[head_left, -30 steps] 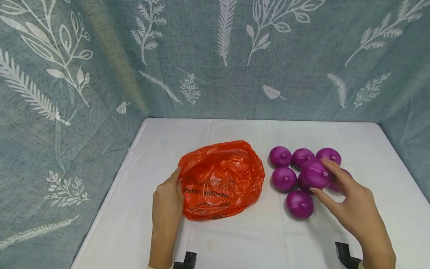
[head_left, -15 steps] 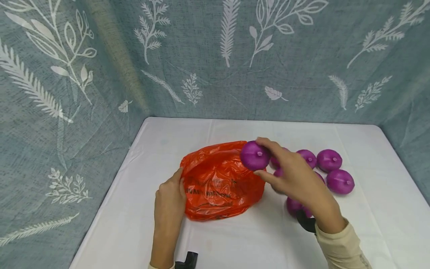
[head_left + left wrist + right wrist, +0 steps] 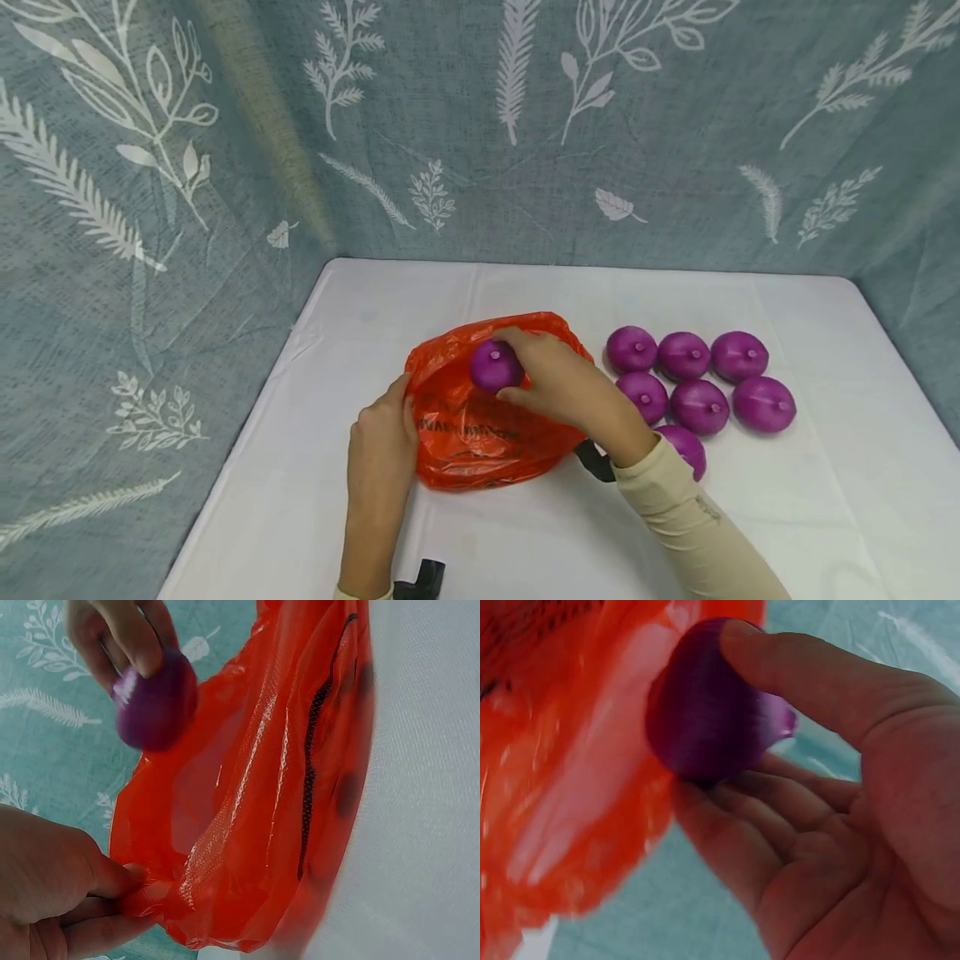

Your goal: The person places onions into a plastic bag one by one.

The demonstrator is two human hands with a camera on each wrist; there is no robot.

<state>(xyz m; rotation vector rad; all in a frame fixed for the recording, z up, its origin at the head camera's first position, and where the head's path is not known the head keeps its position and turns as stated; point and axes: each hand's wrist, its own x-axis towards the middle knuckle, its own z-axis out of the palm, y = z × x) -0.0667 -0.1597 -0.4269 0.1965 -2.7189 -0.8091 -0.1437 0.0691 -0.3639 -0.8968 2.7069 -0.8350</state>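
Observation:
A red plastic bag point(image 3: 480, 454) with dark print stands on the white table, its mouth spread. My left hand point(image 3: 381, 450) pinches the bag's left rim between thumb and fingers, as the left wrist view shows at the rim fold point(image 3: 146, 900). Over the bag's mouth my right hand point(image 3: 566, 383) holds a purple onion point(image 3: 495, 367) by thumb and fingertips. In the right wrist view the onion point(image 3: 705, 705) has its pointed stem end toward the palm and the bag point(image 3: 577, 817) close behind it. The inside of the bag is mostly hidden.
Several purple onions point(image 3: 699, 407) sit grouped on the white table point(image 3: 840, 467) right of the bag. My right sleeve point(image 3: 690, 517) partly covers the nearest onion point(image 3: 686, 450). A blue-green leaf-patterned cloth point(image 3: 465, 208) hangs behind and at the sides.
My right hand has carried the onion left from above the group, past the bag's right edge, to over its mouth. The left hand keeps its grip on the rim.

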